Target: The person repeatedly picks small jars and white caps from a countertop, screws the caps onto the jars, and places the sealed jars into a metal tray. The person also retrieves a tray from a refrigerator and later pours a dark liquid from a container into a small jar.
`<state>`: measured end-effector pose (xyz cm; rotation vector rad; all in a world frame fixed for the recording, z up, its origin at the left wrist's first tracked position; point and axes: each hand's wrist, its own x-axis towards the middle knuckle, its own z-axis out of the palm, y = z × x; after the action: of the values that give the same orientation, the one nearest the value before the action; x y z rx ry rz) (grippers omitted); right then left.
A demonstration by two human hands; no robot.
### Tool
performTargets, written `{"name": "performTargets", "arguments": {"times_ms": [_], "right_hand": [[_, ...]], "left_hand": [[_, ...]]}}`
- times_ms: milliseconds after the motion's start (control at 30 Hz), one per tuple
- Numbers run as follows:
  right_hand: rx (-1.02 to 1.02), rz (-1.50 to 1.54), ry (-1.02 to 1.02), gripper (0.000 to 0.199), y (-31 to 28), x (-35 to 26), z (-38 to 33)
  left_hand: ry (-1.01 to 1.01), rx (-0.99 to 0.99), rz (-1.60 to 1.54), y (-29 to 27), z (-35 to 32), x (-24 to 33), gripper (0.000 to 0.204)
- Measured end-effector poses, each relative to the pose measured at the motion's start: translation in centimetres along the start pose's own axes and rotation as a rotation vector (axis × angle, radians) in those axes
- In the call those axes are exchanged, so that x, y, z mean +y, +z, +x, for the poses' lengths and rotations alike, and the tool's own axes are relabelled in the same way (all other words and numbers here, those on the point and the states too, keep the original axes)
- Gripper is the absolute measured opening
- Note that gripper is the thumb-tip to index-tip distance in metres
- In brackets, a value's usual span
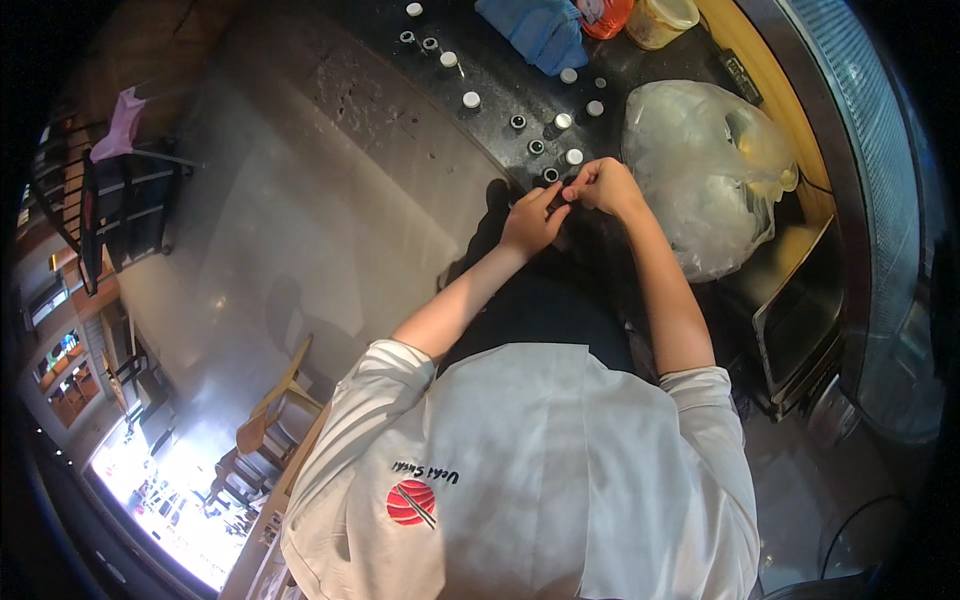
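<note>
My left hand (532,218) and my right hand (603,184) meet at the near edge of a dark counter (500,75). Their fingertips pinch together on a small dark object that is too small to make out. Several small bottles stand on the counter just beyond my hands, some with white caps (574,156) and some uncapped with dark round tops (536,147). More white-capped ones (471,99) are scattered farther back. My forearms are bare, and a white short-sleeved shirt covers my shoulders.
A large crumpled clear plastic bag (700,175) lies right of my hands. A blue cloth (535,30), an orange lid (605,18) and a yellowish tub (660,18) sit at the back. A metal tray (800,320) is at the right, wooden chairs (275,410) at the lower left.
</note>
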<state>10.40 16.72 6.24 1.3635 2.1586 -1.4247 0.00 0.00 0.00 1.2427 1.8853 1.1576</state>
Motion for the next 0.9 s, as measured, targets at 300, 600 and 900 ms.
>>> {"name": "performTargets", "arguments": {"times_ms": [300, 600, 900], "right_hand": [[0.014, -0.072, -0.118, 0.032, -2.0, -0.6, -1.3], [0.484, -0.358, -0.374, 0.018, -9.3, -2.6, 8.9], [0.207, -0.644, -0.327, 0.035, -8.9, 0.3, 15.4]], "left_hand": [[0.066, 0.067, -0.009, 0.7, 0.2, 0.0, 0.040], [0.076, 0.054, -0.033, 0.8, -0.4, 0.2, 0.041], [0.049, 0.009, -0.057, 0.2, 0.0, 0.5, 0.040]]}}
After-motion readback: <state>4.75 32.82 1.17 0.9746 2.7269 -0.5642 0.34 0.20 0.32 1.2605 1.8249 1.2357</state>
